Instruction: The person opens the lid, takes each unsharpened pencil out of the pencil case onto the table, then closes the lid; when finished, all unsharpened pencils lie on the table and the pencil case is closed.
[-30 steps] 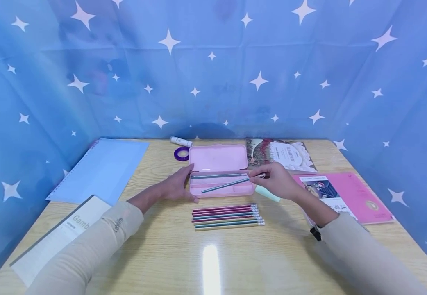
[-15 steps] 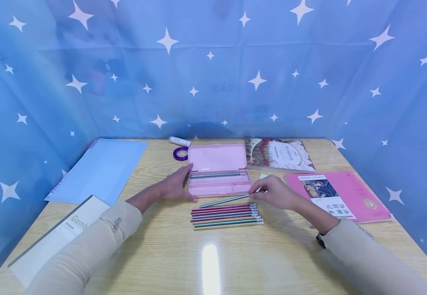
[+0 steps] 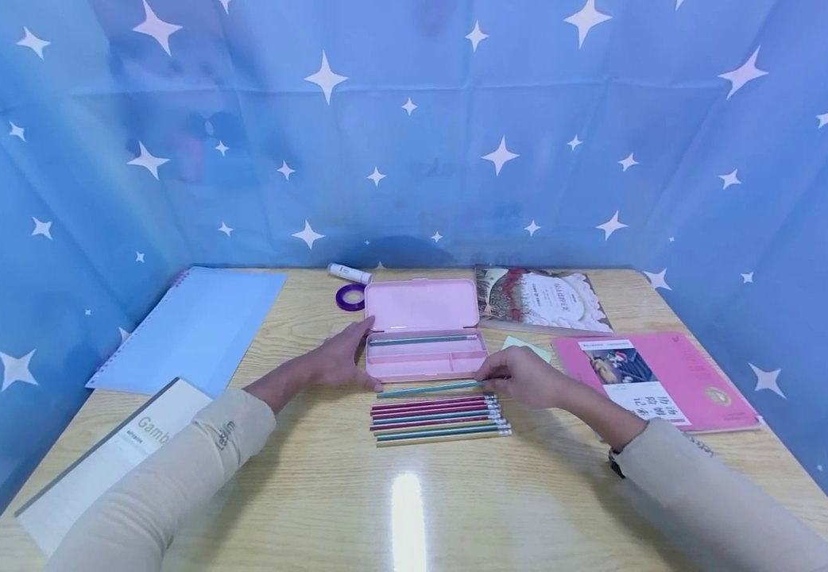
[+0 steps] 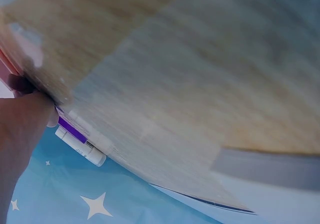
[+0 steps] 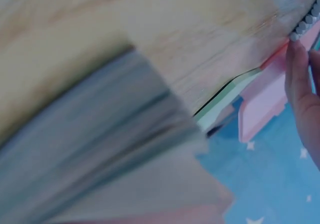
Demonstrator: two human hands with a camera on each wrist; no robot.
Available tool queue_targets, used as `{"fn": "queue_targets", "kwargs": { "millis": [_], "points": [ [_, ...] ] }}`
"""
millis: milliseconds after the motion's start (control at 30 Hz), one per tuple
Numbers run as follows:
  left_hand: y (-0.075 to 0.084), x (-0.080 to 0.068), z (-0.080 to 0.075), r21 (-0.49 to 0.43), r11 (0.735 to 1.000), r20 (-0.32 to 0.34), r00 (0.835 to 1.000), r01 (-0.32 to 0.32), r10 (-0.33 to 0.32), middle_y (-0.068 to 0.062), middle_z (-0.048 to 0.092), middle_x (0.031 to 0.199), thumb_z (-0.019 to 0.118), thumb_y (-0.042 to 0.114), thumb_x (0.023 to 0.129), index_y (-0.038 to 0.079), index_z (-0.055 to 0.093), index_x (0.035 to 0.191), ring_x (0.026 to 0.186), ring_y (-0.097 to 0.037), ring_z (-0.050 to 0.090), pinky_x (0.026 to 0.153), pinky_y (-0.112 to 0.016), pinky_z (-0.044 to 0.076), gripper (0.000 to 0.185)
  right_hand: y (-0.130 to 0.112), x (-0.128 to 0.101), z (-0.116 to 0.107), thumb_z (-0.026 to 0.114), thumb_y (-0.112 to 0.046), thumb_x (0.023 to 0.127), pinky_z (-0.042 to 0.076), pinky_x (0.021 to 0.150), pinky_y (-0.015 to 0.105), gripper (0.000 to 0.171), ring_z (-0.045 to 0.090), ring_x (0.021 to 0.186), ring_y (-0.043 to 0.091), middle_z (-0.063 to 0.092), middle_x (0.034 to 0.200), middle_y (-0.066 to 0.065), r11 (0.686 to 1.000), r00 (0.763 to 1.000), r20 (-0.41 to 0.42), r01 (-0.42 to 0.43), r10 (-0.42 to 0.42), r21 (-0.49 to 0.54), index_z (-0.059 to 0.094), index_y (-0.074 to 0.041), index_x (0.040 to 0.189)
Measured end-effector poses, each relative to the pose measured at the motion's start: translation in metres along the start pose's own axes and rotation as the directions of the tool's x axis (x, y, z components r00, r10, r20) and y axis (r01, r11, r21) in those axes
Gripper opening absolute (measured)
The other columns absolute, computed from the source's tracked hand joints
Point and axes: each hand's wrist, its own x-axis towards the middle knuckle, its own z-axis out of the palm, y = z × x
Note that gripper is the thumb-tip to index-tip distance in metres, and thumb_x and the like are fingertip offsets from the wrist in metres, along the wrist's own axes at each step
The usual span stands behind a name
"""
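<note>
A pink pencil case [image 3: 422,305] lies with its lid folded back in the head view. One dark green pencil [image 3: 421,342] is in its rear compartment. My left hand [image 3: 335,359] grips the case's left end, thumb at the front corner and fingers near the hinge. Between finger and thumb, my right hand [image 3: 528,376] pinches the right end of a teal pencil [image 3: 424,390], just in front of the case. Nearer me lies a row of several pencils [image 3: 431,417], red, teal and tan, their eraser ends to the right. In the right wrist view, white pencil ends [image 5: 303,27] show beside my fingertips.
Behind the case are a purple tape roll [image 3: 350,298] and a white glue stick [image 3: 349,274]. At left lie a blue spiral notebook [image 3: 199,326] and a white notebook [image 3: 117,461]. A picture book [image 3: 553,302], pale green paper [image 3: 528,347] and pink book [image 3: 700,381] lie at right.
My right hand has brought the teal pencil from over the case forward and down to the near side, beside the row, turning it nearly level with the others. The left hand stays put.
</note>
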Motion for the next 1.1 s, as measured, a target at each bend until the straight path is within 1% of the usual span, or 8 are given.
{"fn": "queue_targets", "kwargs": {
  "millis": [100,200,333,433,500,733,933,1100],
  "points": [
    [0.0001,0.0003,-0.0002,0.008,1.0,0.002,1.0,0.002,-0.002,-0.016,0.012,0.164,0.085,0.058,0.067,0.007,0.0,0.159,0.151,-0.032,0.011,0.121,-0.045,0.013,0.136,0.0005,0.0003,-0.0005,0.067,0.004,0.09,0.054,0.064,0.023,0.011,0.065,0.075,0.014,0.073,0.096,0.007,0.999,1.0,-0.015,-0.002,0.001,-0.033,0.075,-0.001,0.096],
    [0.0004,0.0004,-0.0001,0.01,1.0,0.003,1.0,0.003,-0.003,-0.016,0.011,0.164,0.085,0.059,0.067,0.007,0.0,0.159,0.151,-0.032,0.01,0.121,-0.045,0.013,0.136,0.0003,0.0006,-0.0007,0.069,0.001,0.089,0.051,0.06,0.024,0.009,0.06,0.07,0.012,0.073,0.093,0.006,0.999,1.0,-0.015,-0.005,0.004,-0.054,0.075,-0.002,0.095],
    [0.0004,0.0001,-0.0001,0.008,1.0,0.002,1.0,0.004,-0.004,-0.016,0.013,0.164,0.085,0.058,0.068,0.007,0.0,0.159,0.151,-0.032,0.011,0.121,-0.045,0.013,0.135,-0.0011,-0.0001,-0.0016,0.068,0.0,0.09,0.053,0.065,0.025,0.01,0.066,0.077,0.015,0.073,0.09,0.006,0.997,1.0,-0.015,-0.014,0.012,-0.081,0.075,-0.001,0.098],
    [-0.0003,0.0002,0.0,0.009,1.0,-0.001,1.0,0.002,-0.002,-0.017,0.015,0.163,0.085,0.058,0.068,0.006,0.0,0.159,0.15,-0.033,0.012,0.121,-0.047,0.014,0.135,-0.0016,-0.0013,-0.0023,0.067,0.002,0.091,0.055,0.069,0.026,0.012,0.069,0.084,0.02,0.073,0.091,0.008,0.996,1.0,-0.017,-0.004,0.003,-0.093,0.074,0.001,0.099],
    [-0.0005,0.0004,0.0002,0.01,1.0,-0.002,1.0,0.003,-0.003,-0.017,0.015,0.163,0.085,0.058,0.068,0.006,0.0,0.159,0.15,-0.033,0.012,0.121,-0.047,0.015,0.135,-0.0012,-0.002,-0.0026,0.067,0.004,0.09,0.056,0.07,0.026,0.012,0.069,0.085,0.023,0.073,0.093,0.01,0.995,1.0,-0.024,0.005,-0.007,-0.103,0.075,0.002,0.098],
    [0.0011,-0.0015,-0.0006,-0.01,1.0,-0.005,1.0,0.003,-0.003,-0.017,0.015,0.163,0.086,0.056,0.068,0.006,0.001,0.159,0.151,-0.033,0.012,0.121,-0.046,0.014,0.134,0.0013,-0.0018,-0.0032,0.072,0.003,0.086,0.053,0.065,0.023,0.009,0.068,0.082,0.017,0.075,0.095,0.009,0.99,0.999,-0.032,0.008,-0.013,-0.141,0.077,-0.004,0.086],
    [0.0014,-0.0013,-0.0006,-0.014,1.0,-0.004,1.0,0.002,-0.002,-0.017,0.015,0.163,0.086,0.056,0.068,0.007,0.001,0.159,0.15,-0.033,0.012,0.121,-0.045,0.015,0.134,0.002,-0.0017,-0.0035,0.07,0.006,0.086,0.054,0.068,0.023,0.012,0.068,0.085,0.019,0.075,0.094,0.008,0.987,0.999,-0.01,0.031,-0.033,-0.158,0.077,-0.003,0.087],
    [0.0024,-0.0011,-0.0007,-0.011,1.0,-0.005,1.0,0.006,-0.006,-0.017,0.019,0.162,0.086,0.056,0.068,0.007,0.001,0.159,0.15,-0.033,0.015,0.121,-0.048,0.014,0.134,0.0023,-0.0022,-0.0038,0.068,0.008,0.086,0.054,0.069,0.023,0.014,0.067,0.086,0.018,0.074,0.092,0.006,0.984,0.999,0.009,0.042,-0.041,-0.176,0.076,-0.003,0.088]
  ]
}}
